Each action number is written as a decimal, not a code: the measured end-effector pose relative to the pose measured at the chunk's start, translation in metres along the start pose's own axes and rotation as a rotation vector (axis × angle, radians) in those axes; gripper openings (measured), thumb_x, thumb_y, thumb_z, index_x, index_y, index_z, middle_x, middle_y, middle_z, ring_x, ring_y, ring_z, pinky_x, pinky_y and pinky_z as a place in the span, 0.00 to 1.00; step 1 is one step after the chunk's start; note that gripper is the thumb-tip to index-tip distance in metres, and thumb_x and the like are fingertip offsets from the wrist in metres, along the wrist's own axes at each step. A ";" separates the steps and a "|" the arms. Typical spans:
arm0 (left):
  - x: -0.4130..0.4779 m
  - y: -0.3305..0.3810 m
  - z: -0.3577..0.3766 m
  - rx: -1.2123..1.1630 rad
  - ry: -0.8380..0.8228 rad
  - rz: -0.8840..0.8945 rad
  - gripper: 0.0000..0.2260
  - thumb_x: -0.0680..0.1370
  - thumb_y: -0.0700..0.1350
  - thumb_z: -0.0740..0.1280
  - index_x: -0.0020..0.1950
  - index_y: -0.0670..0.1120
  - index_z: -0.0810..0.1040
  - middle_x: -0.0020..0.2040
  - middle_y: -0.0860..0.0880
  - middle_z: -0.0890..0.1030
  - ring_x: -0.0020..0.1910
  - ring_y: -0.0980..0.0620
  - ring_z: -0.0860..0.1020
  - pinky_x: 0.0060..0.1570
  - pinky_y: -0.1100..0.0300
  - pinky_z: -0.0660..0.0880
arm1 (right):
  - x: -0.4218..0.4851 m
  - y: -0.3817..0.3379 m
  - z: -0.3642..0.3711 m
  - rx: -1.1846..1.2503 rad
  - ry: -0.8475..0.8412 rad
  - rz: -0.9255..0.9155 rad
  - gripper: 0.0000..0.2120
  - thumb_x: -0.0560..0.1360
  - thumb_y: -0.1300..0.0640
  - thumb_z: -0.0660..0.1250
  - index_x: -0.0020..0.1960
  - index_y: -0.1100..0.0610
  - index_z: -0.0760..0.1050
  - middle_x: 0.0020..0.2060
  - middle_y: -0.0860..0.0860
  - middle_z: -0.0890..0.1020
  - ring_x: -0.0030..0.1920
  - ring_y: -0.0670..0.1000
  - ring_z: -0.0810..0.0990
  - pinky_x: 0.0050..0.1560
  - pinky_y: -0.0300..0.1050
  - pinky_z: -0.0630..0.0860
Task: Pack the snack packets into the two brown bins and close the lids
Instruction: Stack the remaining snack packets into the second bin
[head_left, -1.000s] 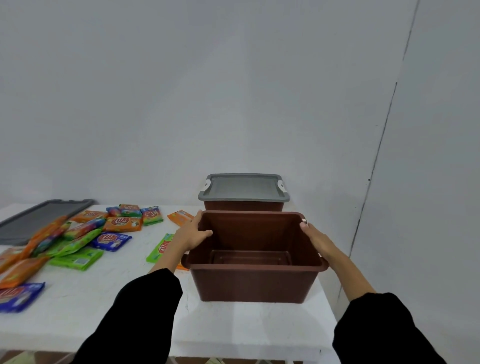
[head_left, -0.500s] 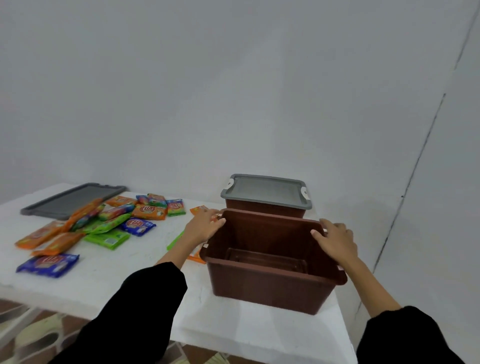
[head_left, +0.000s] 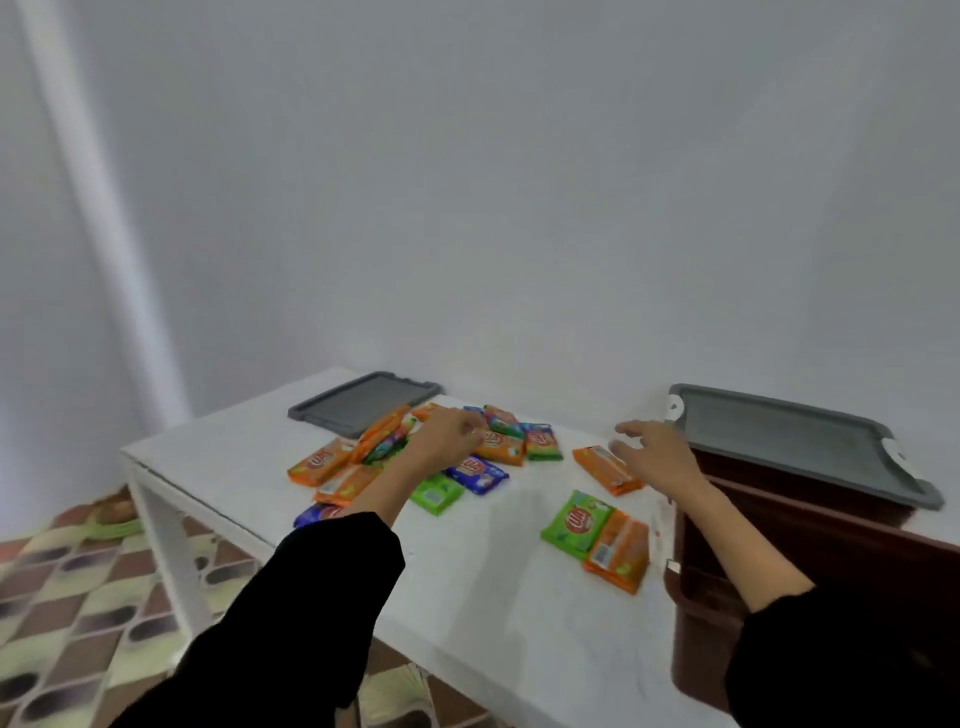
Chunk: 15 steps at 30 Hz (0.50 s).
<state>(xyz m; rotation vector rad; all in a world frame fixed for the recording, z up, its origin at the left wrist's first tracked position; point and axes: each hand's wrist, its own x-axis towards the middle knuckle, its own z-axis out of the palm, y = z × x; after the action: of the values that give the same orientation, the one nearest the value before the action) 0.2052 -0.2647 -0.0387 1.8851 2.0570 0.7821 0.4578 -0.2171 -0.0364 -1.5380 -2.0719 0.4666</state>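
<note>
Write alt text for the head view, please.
A person's left hand and spread right hand reach over snack packets scattered on a white table; an open brown bin and a grey-lidded bin stand at right.

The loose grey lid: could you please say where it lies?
Head view: the loose grey lid lies at the far left table corner, behind the snack packets.

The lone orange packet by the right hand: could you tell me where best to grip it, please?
Probably pinch the orange packet across its narrow width, mid-length, coming from above: it lies flat on the white table, apart from the others, so its long edges are free.
</note>
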 end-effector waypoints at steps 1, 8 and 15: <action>0.007 -0.014 -0.010 0.017 0.003 0.001 0.14 0.77 0.45 0.63 0.61 0.45 0.78 0.59 0.46 0.80 0.57 0.50 0.77 0.56 0.58 0.71 | 0.012 -0.018 0.014 0.002 -0.008 -0.028 0.19 0.77 0.54 0.63 0.66 0.59 0.72 0.66 0.55 0.74 0.65 0.56 0.73 0.63 0.45 0.68; 0.048 -0.100 -0.065 0.030 0.032 -0.008 0.14 0.77 0.43 0.63 0.60 0.41 0.78 0.59 0.43 0.80 0.58 0.46 0.77 0.56 0.58 0.71 | 0.077 -0.133 0.098 0.081 -0.074 -0.132 0.19 0.76 0.55 0.64 0.65 0.59 0.73 0.65 0.55 0.76 0.62 0.55 0.76 0.61 0.45 0.70; 0.099 -0.177 -0.090 0.046 0.001 -0.048 0.14 0.78 0.42 0.62 0.62 0.40 0.77 0.60 0.43 0.79 0.59 0.46 0.77 0.59 0.58 0.71 | 0.142 -0.200 0.174 0.068 -0.205 -0.225 0.18 0.76 0.55 0.64 0.65 0.58 0.73 0.63 0.55 0.77 0.61 0.55 0.77 0.60 0.47 0.72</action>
<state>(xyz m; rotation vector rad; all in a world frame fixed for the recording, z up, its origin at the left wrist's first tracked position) -0.0043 -0.1916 -0.0414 1.8519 2.1299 0.7299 0.1685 -0.1365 -0.0381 -1.2437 -2.3261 0.6238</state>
